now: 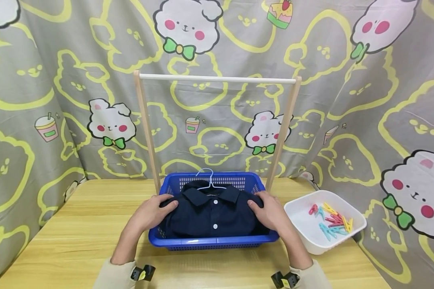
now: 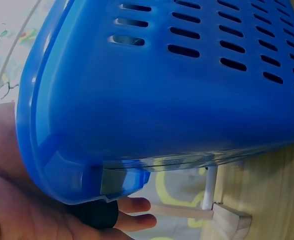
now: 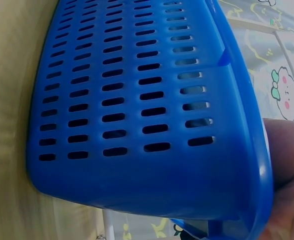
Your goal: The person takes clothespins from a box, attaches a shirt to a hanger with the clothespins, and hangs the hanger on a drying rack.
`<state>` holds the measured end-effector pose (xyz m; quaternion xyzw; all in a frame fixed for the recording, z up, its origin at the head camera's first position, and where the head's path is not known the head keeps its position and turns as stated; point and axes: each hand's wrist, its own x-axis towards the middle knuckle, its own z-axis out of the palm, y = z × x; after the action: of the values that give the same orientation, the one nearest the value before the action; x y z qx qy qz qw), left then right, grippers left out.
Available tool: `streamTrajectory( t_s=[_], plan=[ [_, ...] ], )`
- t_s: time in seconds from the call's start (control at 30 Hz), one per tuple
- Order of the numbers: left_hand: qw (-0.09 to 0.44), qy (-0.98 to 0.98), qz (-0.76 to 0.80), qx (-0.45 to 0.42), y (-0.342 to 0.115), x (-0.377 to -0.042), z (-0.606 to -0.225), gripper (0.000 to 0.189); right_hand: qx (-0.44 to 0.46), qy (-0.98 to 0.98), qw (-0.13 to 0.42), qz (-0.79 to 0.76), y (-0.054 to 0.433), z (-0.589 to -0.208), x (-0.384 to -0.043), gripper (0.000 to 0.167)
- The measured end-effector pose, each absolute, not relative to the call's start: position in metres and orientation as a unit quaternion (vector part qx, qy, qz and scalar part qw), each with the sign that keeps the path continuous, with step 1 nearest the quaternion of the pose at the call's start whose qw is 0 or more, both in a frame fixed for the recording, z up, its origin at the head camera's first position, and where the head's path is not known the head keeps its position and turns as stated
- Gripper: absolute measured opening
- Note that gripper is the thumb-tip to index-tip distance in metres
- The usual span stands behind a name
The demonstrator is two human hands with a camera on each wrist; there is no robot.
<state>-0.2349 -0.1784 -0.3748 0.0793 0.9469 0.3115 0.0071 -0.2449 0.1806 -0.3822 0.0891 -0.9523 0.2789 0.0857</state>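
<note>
Navy shirt (image 1: 215,216) lies on its hanger (image 1: 211,184) inside the blue basket (image 1: 213,241), with its front side up. Basket and all stand on a wooden table (image 1: 76,216) of light yellow colour. Behind the table and on both its sides hangs a grey curtain (image 1: 246,36), printed with yellow outlines and white rabbits with green bows. Behind the basket rises a rack (image 1: 217,78), having two pale wooden posts and one white bar. Near the basket, on the right, is a white tub (image 1: 300,218) with coloured pegs (image 1: 334,218).

The collar of the shirt points away from the person, towards the rack, and its white buttons run towards the person. The long axis of the visible cloth goes from left to right, along the basket's long side.

The left hand (image 1: 156,211) grips one shoulder of the shirt, the right hand (image 1: 273,210) the other; both are partly closed, thumbs upon the front. How firmly they press, I cannot tell.
</note>
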Motion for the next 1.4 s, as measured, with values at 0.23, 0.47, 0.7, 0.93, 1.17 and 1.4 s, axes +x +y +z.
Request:
streamTrajectory(
  t_s=[0.23,0.47,0.7,0.93,1.17,1.4],
  plan=[
    [0.001,0.943,0.324,0.074,-0.179,-0.236,-0.374,0.052,0.088,-0.952,0.091,0.280,0.180,-0.383,-0.247,0.045],
    [-0.005,0.936,0.345,0.066,-0.180,-0.238,-0.376,0.053,0.064,-0.949,0.085,0.297,0.178,-0.381,-0.247,0.049],
    [-0.028,0.928,0.368,0.059,-0.180,-0.238,-0.375,0.051,0.056,-0.940,0.094,0.322,0.177,-0.378,-0.247,0.050],
    [-0.044,0.923,0.380,0.048,-0.180,-0.236,-0.370,0.049,0.047,-0.930,0.117,0.346,0.177,-0.377,-0.247,0.048],
    [-0.052,0.916,0.395,0.046,-0.179,-0.233,-0.365,0.045,0.021,-0.916,0.143,0.375,0.177,-0.377,-0.250,0.041],
    [-0.073,0.905,0.417,0.039,-0.180,-0.233,-0.361,0.044,0.018,-0.893,0.166,0.418,0.178,-0.374,-0.249,0.036]
  ],
)
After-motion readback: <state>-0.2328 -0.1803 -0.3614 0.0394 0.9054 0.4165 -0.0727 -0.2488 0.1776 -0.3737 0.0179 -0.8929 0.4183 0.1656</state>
